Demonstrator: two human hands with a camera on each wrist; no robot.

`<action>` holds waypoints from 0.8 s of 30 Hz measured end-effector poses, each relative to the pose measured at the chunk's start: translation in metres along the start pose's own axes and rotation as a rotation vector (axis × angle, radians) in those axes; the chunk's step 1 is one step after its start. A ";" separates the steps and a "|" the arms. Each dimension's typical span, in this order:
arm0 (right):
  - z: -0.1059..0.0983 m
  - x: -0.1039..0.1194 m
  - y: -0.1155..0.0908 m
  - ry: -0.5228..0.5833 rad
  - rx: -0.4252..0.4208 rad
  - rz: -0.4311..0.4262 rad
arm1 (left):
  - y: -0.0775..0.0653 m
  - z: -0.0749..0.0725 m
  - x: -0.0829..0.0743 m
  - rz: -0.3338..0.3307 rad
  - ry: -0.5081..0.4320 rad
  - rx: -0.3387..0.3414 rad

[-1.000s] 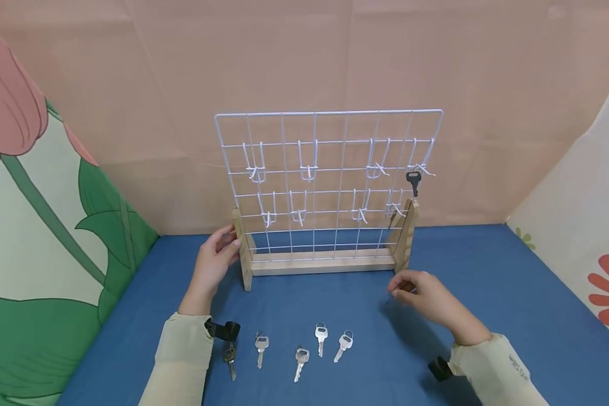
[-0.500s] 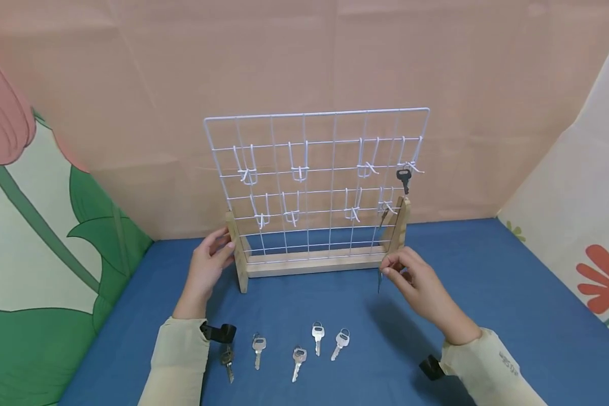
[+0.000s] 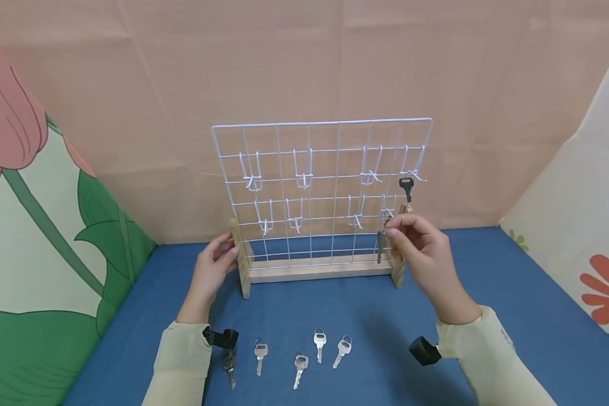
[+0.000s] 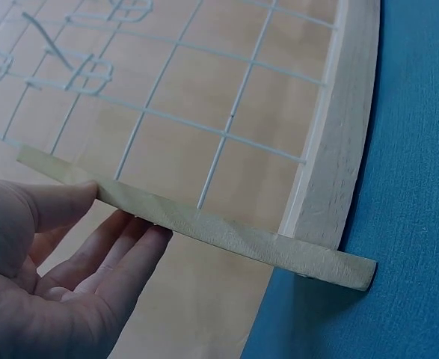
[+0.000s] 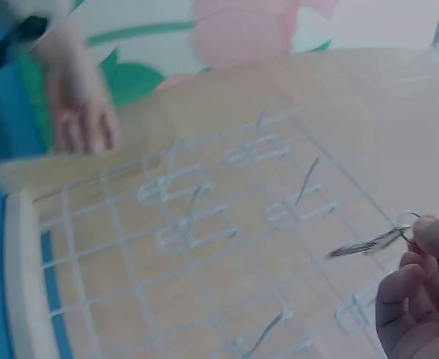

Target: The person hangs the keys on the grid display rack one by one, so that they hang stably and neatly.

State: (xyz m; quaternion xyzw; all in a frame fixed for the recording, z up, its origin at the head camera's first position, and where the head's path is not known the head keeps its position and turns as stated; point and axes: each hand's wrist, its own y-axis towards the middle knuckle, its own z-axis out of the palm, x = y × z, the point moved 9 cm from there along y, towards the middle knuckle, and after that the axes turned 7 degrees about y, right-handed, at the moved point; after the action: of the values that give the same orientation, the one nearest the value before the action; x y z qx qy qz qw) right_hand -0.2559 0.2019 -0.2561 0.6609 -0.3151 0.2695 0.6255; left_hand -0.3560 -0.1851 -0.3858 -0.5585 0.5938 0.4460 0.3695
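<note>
My right hand [image 3: 420, 248] pinches a key [image 3: 380, 247] by its ring, close to the lower right hook [image 3: 387, 213] of a white wire grid rack [image 3: 325, 194]. In the right wrist view, the key [image 5: 365, 247] sticks out from the thumb and fingers, and the split ring [image 5: 408, 222] shows at the thumb tip. My left hand [image 3: 213, 276] holds the rack's left wooden upright [image 3: 241, 259]; the left wrist view has the thumb on one side of this upright [image 4: 197, 224] and the fingers on the other. A black-headed key [image 3: 406, 187] hangs from the upper right hook.
Several silver keys, one of them by the front middle [image 3: 300, 369], lie on the blue cloth [image 3: 365, 378] before the rack. A darker key [image 3: 229, 369] lies beside the left sleeve. Hooks in two rows, such as one at upper left [image 3: 252, 181], project from the grid.
My right hand has risen from low in front of the rack's right end to the lower right hook, carrying the key. The left hand stays at the upright.
</note>
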 end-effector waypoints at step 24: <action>0.009 -0.030 0.057 0.284 -0.350 0.143 | 0.000 -0.002 0.001 0.012 -0.030 -0.014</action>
State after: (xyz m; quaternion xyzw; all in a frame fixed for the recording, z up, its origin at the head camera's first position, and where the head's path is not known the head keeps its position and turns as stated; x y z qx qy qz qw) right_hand -0.3192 0.1944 -0.2420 0.4738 -0.3118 0.3449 0.7479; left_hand -0.3564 -0.1871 -0.3858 -0.5508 0.5884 0.4606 0.3718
